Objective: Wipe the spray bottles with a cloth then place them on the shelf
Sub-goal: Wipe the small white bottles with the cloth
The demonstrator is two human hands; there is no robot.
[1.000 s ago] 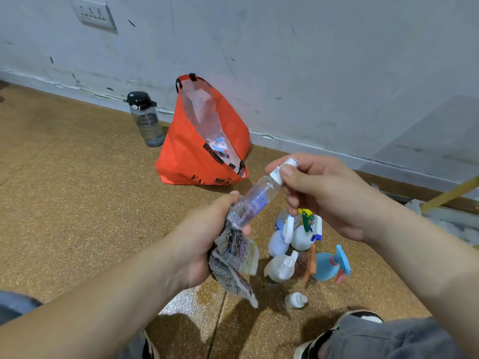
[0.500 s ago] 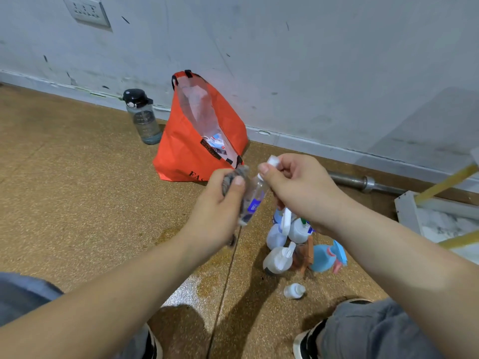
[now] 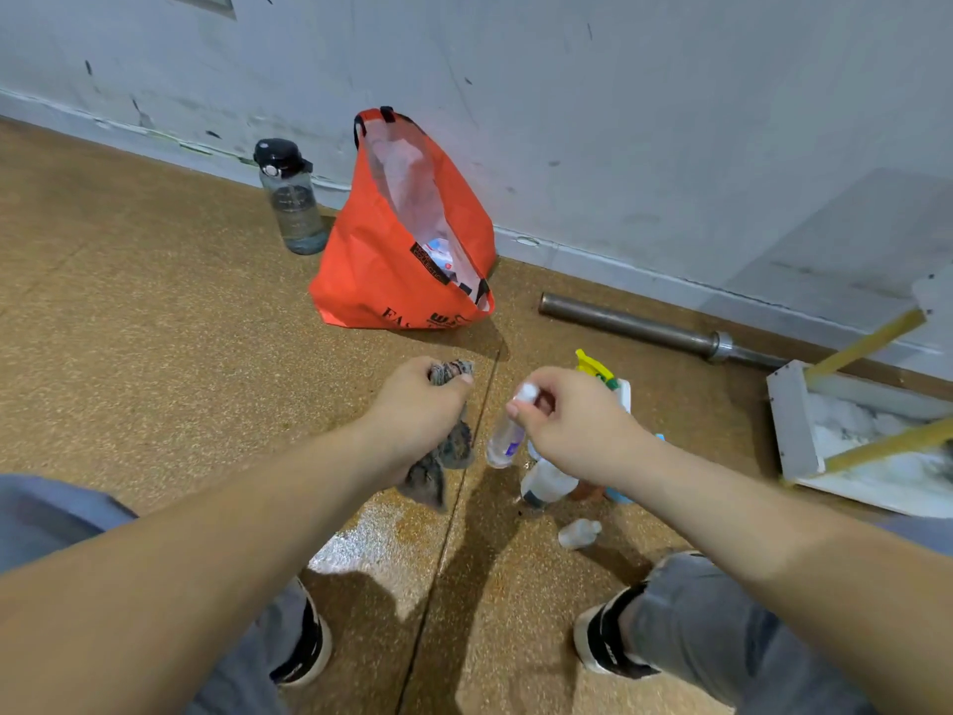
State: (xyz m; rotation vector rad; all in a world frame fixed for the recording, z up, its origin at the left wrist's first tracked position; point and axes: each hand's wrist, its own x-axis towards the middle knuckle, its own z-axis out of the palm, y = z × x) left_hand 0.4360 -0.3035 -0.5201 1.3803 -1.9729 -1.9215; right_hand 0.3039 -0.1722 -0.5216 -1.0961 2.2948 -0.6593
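Left hand [image 3: 420, 405] balls up the cloth [image 3: 448, 446], right hand [image 3: 564, 423] pinches the small spray bottle [image 3: 504, 441] by its cap — wiping looks finished, so next it should go to the shelf [image 3: 794, 430] at the floor's right edge.

The water bottle [image 3: 290, 198] stands left of the bag [image 3: 392, 260], both against the wall [image 3: 619, 121]. The metal bar [image 3: 650, 327] lies right of the bag. The spray bottles [image 3: 546, 482] stand between the shoes, under the right hand [image 3: 567, 425].

Orange bag [image 3: 381, 260] and water bottle [image 3: 291, 201] against wall, metal bar [image 3: 644, 325] on floor.
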